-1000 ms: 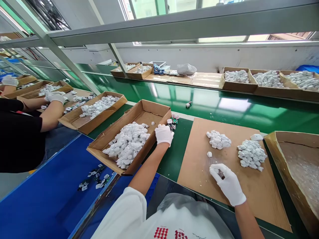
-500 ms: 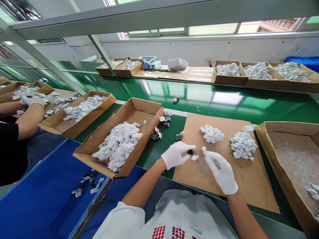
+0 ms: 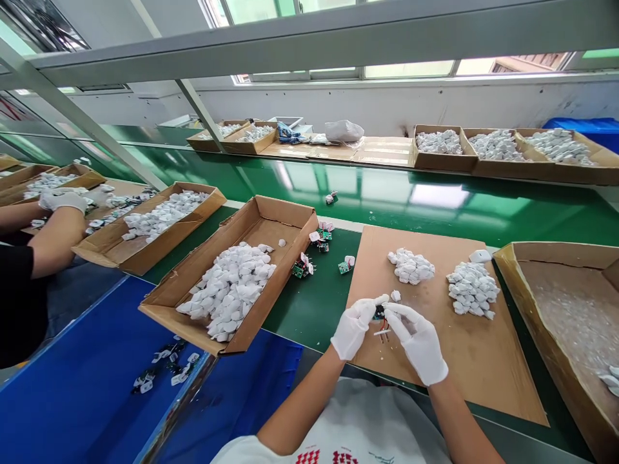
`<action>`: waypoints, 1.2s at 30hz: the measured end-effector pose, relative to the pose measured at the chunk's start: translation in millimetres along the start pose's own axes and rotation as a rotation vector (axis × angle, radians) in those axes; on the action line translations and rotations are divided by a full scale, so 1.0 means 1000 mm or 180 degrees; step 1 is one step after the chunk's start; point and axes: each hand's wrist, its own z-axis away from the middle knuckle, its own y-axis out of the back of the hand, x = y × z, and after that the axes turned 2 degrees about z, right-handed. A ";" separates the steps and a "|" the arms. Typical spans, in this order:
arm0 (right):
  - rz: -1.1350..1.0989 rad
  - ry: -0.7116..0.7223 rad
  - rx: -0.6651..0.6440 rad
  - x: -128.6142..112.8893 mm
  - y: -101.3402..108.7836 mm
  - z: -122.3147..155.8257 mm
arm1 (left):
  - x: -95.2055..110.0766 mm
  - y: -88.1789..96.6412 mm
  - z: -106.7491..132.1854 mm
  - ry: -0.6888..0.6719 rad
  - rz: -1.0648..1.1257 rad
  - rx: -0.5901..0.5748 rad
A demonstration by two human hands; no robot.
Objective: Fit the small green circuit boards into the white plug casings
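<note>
- Both hands have drawn closer together since the earlier frame, and the part between them has shifted lower on the view, now sitting just above the cardboard sheet.
- I read the left hand (image 3: 353,328), white-gloved, as closed on one side of a small dark electronic part (image 3: 380,314), its fingers pinching it at the centre of the lower frame.
- Right hand (image 3: 416,343), also gloved, is closed on the other side of that part, with its fingertips (image 3: 394,311) against it. I cannot make out the part's exact form, as the fingers partly hide it.
- Thin red wires (image 3: 383,333) hang below the part, over the cardboard sheet (image 3: 488,367).
- One white plastic piece (image 3: 395,296) lies just beyond the fingers. Two piles of white plastic pieces (image 3: 411,267) (image 3: 472,290) sit on the sheet, further right.
- Small green circuit boards (image 3: 300,269) lie on the green conveyor belt (image 3: 329,309), left of the sheet, beside a cardboard tray (image 3: 285,216) heaped with white pieces.
- Large cardboard box (image 3: 556,251) stands at the right edge.
- Co-worker's gloved hand (image 3: 62,201) works at upper left, beside another tray (image 3: 159,248).
</note>
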 end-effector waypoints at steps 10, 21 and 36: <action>0.0746 0.0896 0.0062 -0.005 0.012 -0.011 | -0.018 -0.006 -0.007 0.0631 0.1279 -0.0051; 0.0931 0.1276 0.0219 -0.003 0.009 -0.009 | -0.018 -0.003 -0.003 0.0785 0.1645 -0.0283; 0.0183 0.0509 0.0012 -0.012 -0.009 -0.011 | -0.016 -0.008 -0.001 0.0770 0.1599 0.0097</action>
